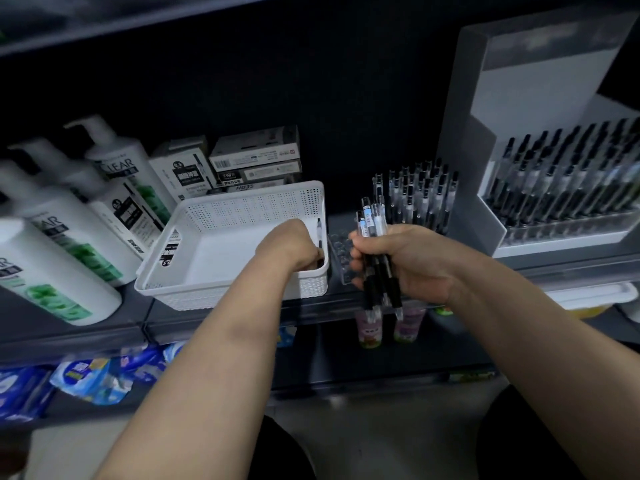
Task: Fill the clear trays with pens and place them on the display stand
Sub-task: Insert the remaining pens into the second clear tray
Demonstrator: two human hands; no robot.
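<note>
Pens (375, 251) sit bunched in your right hand (415, 265), fingers wrapped tight around their dark grips, clear barrels pointing up, just in front of the clear tray (341, 252). That tray lies on the shelf (346, 303) between the white basket (194, 271) and the display stand (467, 150); its near holes are bare, and upright tray pens (419, 195) fill its far part. Your left hand (291, 244) reaches into the basket's right corner, fingers curled around the lower end of a single pen (319, 232) standing against the wall. Rows of stand pens (568, 174) lean on the display stand. Shampoo bottles (69, 237) and pen boxes (252, 157) stand left of and behind the basket.
</note>
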